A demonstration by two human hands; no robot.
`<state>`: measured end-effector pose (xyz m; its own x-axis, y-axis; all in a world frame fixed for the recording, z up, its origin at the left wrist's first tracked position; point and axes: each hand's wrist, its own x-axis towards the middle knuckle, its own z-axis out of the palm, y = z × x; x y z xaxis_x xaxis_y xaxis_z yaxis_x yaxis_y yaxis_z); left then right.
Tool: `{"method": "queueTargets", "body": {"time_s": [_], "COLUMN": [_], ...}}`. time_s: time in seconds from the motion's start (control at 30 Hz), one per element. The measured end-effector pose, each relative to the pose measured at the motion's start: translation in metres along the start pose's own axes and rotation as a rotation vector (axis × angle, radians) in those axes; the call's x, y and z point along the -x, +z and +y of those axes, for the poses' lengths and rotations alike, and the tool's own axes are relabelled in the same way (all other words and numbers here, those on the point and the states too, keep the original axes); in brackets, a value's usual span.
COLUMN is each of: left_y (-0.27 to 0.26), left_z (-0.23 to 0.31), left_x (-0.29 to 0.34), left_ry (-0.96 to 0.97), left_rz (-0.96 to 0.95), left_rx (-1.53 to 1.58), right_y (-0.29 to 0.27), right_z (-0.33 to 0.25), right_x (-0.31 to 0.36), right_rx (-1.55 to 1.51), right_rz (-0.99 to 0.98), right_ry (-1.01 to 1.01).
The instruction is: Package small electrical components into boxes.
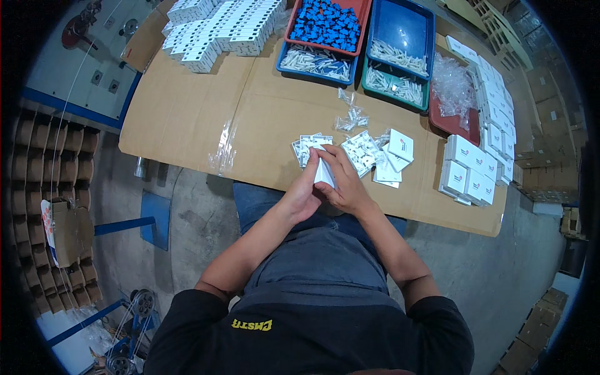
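Note:
Close to the table's front edge, a small white box [324, 174] is held between my two hands. The fingers of my left hand [303, 192] are closed along its left side. My right hand [345, 182] wraps its right side, with the fingers over the top. Just beyond the hands lie printed white leaflets [307, 144], and another printed leaflet stack [360, 152] is beside my right fingers. Further right, several white square pieces [392, 164] overlap in a loose pile. Small clear bags of white parts [351, 119] lie beyond them.
A cardboard-covered table [181, 119] carries stacked white boxes [219, 31] at far left and more white boxes [469, 172] at right. Trays hold blue parts [325, 26] and white plugs [315, 62]. Clear plastic bags [451, 84] fill a red tray [442, 119].

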<state>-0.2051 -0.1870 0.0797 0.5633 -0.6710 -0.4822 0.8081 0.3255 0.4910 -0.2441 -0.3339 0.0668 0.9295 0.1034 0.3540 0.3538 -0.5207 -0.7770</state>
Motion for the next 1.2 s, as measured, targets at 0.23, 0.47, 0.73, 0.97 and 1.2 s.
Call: {"method": "queueTargets", "body": {"time_s": [0.23, 0.47, 0.73, 0.97, 1.2], "left_y": [-0.008, 0.002, -0.001, -0.004, 0.007], "left_z": [-0.022, -0.027, -0.027, -0.005, 0.004], "left_x": [-0.011, -0.008, -0.013, -0.008, -0.006], "left_ry": [0.085, 0.093, 0.029, 0.029, 0.196], "left_rz": [0.058, 0.081, -0.119, -0.309, -0.185], "left_rx": [0.111, 0.157, 0.242, 0.323, 0.006], "right_y": [0.005, 0.000, -0.021, -0.079, -0.078], "right_z": [0.012, 0.012, 0.021, 0.046, 0.064], "right_x": [0.007, 0.013, 0.017, 0.036, 0.050], "right_rx": [0.079, -0.032, -0.355, 0.330, 0.560], "right_rz": [0.014, 0.062, 0.394, 0.455, 0.493], "right_ry": [-0.074, -0.027, 0.044, 0.469, 0.375]}}
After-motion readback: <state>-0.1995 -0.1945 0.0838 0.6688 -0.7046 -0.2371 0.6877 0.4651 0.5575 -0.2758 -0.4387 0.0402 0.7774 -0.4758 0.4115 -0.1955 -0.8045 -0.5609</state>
